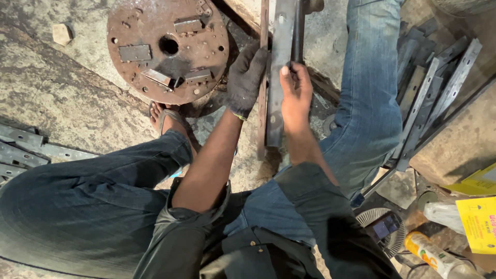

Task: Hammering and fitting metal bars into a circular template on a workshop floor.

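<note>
Gripping flat bar [276, 77] edges, both hands crowded.

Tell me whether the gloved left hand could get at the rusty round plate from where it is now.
Probably yes. The left hand rests on the edge of the flat metal bars, and the rusty round plate lies just beside it on the floor with nothing between them.

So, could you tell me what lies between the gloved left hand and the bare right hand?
In the head view, a rusty narrow strip stands against the left hand, then the flat steel bar that the right hand grips.
</note>
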